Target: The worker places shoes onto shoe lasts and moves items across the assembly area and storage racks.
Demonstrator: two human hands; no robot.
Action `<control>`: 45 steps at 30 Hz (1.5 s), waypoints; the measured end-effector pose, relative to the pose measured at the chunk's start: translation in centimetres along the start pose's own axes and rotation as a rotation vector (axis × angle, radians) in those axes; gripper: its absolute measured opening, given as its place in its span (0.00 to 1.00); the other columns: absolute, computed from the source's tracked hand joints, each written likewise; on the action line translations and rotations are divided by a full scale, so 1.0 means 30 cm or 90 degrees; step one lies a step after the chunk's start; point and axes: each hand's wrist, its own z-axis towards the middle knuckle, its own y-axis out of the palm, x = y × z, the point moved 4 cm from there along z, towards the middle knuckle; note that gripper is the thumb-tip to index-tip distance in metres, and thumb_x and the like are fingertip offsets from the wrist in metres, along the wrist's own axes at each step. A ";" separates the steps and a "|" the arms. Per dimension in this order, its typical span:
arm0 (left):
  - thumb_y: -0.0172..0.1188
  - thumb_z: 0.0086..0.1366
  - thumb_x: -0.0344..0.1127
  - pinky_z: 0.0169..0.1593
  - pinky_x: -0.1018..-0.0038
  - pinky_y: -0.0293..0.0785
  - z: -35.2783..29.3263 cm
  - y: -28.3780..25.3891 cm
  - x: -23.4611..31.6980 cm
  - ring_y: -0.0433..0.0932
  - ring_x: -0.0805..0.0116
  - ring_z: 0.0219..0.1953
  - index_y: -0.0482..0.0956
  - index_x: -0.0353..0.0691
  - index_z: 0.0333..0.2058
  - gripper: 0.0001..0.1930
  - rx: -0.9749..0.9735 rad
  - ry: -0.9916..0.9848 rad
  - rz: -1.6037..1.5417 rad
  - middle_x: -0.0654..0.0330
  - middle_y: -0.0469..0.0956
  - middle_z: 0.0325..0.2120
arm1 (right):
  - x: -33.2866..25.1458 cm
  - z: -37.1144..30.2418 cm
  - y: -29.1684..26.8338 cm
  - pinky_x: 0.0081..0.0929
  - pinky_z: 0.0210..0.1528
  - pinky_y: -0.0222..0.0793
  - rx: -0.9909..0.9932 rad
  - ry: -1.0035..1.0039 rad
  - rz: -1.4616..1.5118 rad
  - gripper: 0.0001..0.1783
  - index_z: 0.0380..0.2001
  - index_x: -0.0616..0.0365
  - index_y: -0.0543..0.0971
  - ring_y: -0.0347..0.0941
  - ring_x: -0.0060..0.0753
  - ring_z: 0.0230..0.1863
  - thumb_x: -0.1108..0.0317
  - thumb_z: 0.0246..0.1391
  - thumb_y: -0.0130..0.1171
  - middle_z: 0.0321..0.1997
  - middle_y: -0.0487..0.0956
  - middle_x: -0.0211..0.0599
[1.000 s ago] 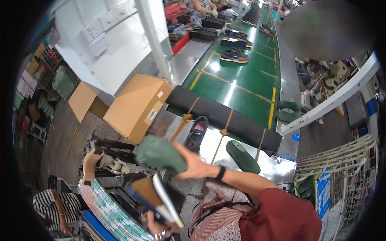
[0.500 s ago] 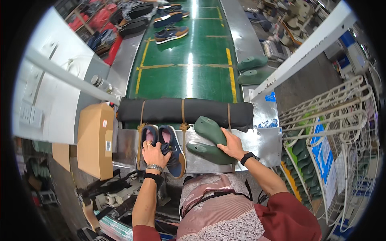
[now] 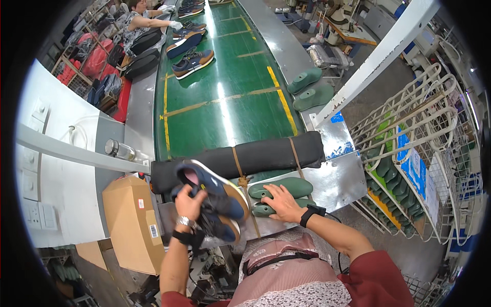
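Observation:
My left hand [image 3: 189,209] is closed on a pair of navy sneakers [image 3: 221,185] with tan heels, white-edged soles and pink insides. It lifts them, tilted, over the metal table edge and the black roll. Two green shoe lasts [image 3: 286,187] lie side by side on the metal, their holed ends toward the shoes. Over the nearer one spreads my right hand [image 3: 284,204], fingers apart and fingertips touching the lasts. Part of the nearer last is hidden under this hand.
The black roll [image 3: 204,162] crosses the end of the green conveyor [image 3: 204,120]. More sneakers [image 3: 193,62] sit up the belt, with a gloved person at far left. Other lasts [image 3: 313,97] lie on the right rail. A cardboard box [image 3: 130,220], glass jar [image 3: 120,149] and wire rack [image 3: 409,153] flank me.
My left hand has gripped the sneakers and raised them off the metal. The lasts now lie closer together, and my right hand has shifted to their holed ends. The view has turned.

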 end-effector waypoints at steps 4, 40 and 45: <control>0.69 0.61 0.49 0.36 0.70 0.67 0.361 -0.114 0.096 0.68 0.71 0.30 0.74 0.37 0.30 0.21 0.072 0.040 -0.104 0.63 0.74 0.26 | -0.027 -0.012 0.019 0.62 0.69 0.57 -0.023 -0.014 -0.083 0.29 0.48 0.52 0.77 0.60 0.58 0.70 0.65 0.39 0.74 0.68 0.66 0.50; 0.69 0.54 0.24 0.63 0.65 0.70 -1.575 1.442 1.014 0.73 0.56 0.60 0.59 0.34 0.70 0.45 -0.831 0.034 -0.341 0.49 0.70 0.61 | 0.150 -1.976 0.103 0.34 0.72 0.59 0.861 0.601 0.985 0.55 0.74 0.67 0.53 0.61 0.48 0.73 0.50 0.51 0.66 0.73 0.63 0.57; 0.72 0.53 0.28 0.62 0.68 0.70 -1.824 1.825 1.233 0.75 0.62 0.58 0.61 0.31 0.69 0.45 -0.977 0.353 -0.204 0.50 0.74 0.59 | 0.255 -2.438 0.041 0.35 0.71 0.61 1.090 0.731 0.818 0.55 0.73 0.68 0.55 0.63 0.53 0.72 0.49 0.51 0.67 0.73 0.60 0.64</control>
